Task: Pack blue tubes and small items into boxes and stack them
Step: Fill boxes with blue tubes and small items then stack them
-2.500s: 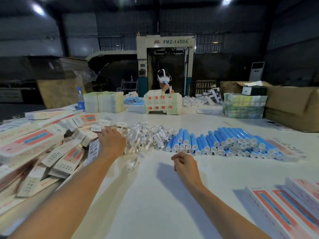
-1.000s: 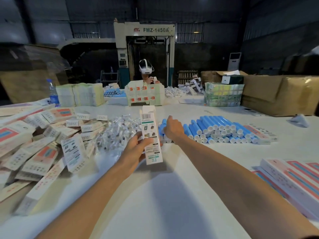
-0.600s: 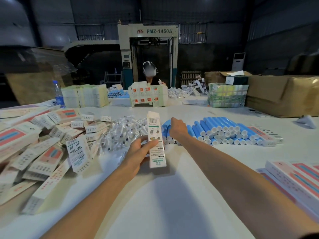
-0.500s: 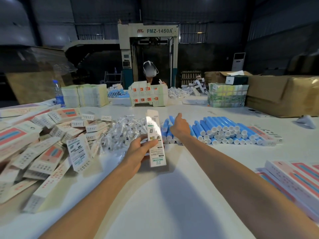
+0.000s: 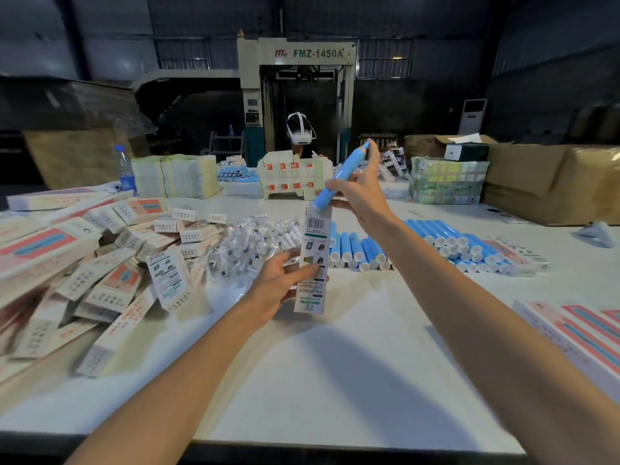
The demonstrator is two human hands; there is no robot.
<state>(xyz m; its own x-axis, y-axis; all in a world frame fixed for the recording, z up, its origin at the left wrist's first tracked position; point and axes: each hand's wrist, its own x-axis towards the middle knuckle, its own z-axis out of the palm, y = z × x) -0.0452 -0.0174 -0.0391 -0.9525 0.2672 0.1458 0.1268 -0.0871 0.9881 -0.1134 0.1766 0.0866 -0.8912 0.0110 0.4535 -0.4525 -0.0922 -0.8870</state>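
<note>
Though at box (image 5: 316, 238) mouth, tube (image 5: 350, 162) middle behind right hand (image 5: 364, 193).

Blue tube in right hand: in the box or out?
Out. The right hand holds the blue tube tilted, only its lower end at the top of the upright box in the left hand.

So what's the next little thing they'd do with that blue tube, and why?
Probably slide the blue tube down into the box: the right hand holds it tilted, lower end at the top of the upright box, which the left hand steadies.
</note>
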